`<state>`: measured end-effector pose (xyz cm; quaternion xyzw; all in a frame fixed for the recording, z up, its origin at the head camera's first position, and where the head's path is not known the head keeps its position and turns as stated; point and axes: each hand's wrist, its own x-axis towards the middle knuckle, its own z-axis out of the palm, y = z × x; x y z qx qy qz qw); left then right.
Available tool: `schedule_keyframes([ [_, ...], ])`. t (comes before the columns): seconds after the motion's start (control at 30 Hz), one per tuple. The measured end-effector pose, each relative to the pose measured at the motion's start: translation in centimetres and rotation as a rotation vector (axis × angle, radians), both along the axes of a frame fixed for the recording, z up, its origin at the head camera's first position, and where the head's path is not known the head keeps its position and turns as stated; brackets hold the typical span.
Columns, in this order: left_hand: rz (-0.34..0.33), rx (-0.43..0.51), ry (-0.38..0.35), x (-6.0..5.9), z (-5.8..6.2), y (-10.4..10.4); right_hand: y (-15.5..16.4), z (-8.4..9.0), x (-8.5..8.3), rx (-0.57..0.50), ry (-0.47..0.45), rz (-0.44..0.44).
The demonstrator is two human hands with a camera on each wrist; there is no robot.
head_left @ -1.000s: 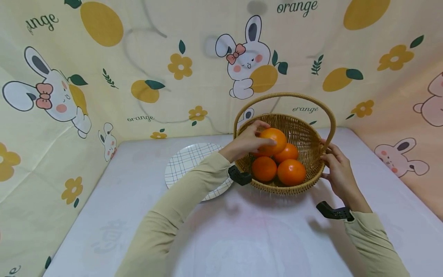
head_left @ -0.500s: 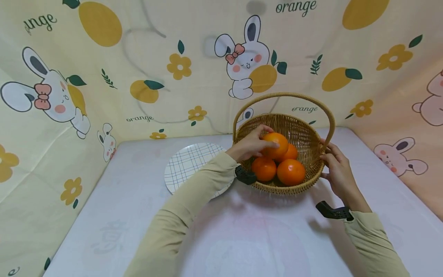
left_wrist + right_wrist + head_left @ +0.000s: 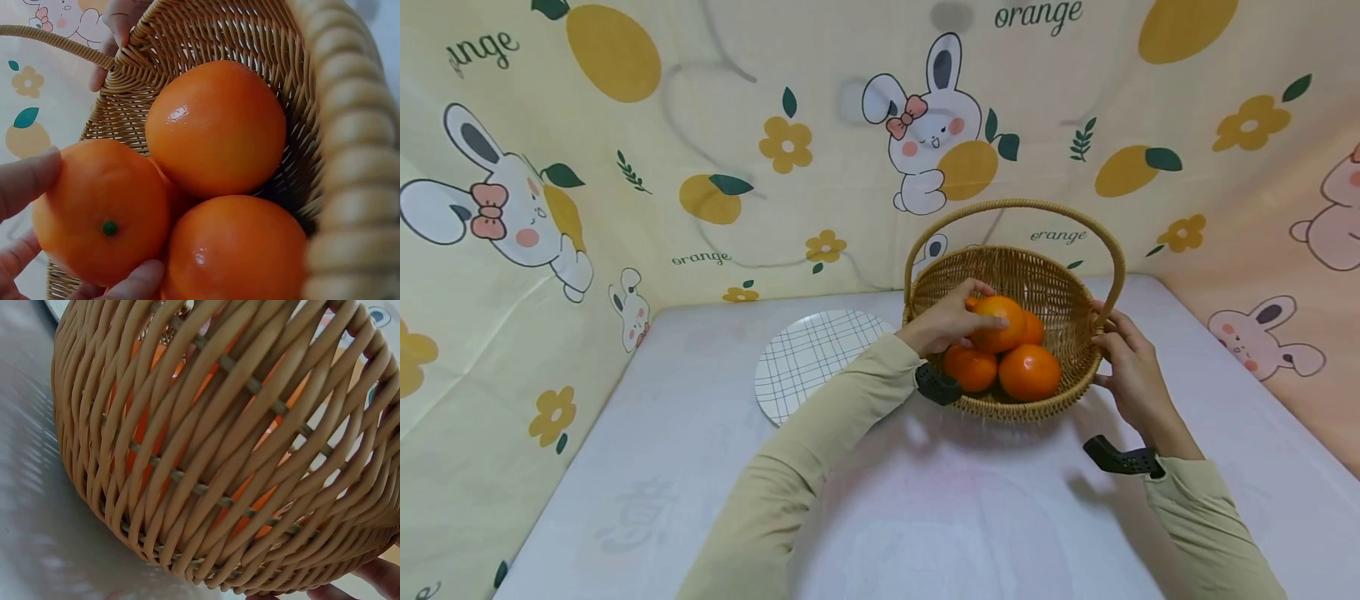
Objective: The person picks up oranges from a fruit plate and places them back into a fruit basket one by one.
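A wicker basket [image 3: 1063,275] with a hoop handle stands on the white table and holds several oranges. My left hand [image 3: 946,322] reaches over its left rim and grips one orange [image 3: 1000,323], which rests on top of the others. In the left wrist view the held orange [image 3: 100,209] shows its green stem dot, with my fingers [image 3: 25,181] curled round it and two more oranges [image 3: 215,128] beside it. My right hand [image 3: 1123,362] holds the basket's right side by the handle's base. The right wrist view shows the basket's wall [image 3: 219,456] close up, orange showing through the weave.
A white plate [image 3: 812,354] with a grid pattern lies on the table left of the basket, partly under my left sleeve. Cloth walls printed with rabbits and oranges close in the table at the back and both sides.
My left hand has lowered the orange from above the rim down onto the other oranges in the basket. The right hand has stayed on the basket's side.
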<state>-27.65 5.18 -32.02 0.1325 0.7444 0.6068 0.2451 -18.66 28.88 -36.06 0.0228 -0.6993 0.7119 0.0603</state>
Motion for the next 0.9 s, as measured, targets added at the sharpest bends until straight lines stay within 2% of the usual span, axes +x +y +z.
schedule_keyframes([
  [0.23, 0.021, 0.020, -0.041, 0.2, 0.4, -0.1, -0.1, 0.0, 0.0, -0.005, 0.004, 0.000],
  [0.6, 0.033, 0.010, -0.042, 0.3, 1.0, -0.3, 0.2, 0.1, -0.2, 0.018, -0.003, -0.001],
  [0.77, 0.022, 0.037, -0.037, 0.4, 1.4, -1.4, 0.4, 0.1, -0.1, 0.042, -0.011, 0.000],
  [0.9, 0.002, 0.087, -0.043, 0.8, 1.8, -3.0, 0.4, 0.1, 0.0, 0.052, -0.013, 0.007],
])
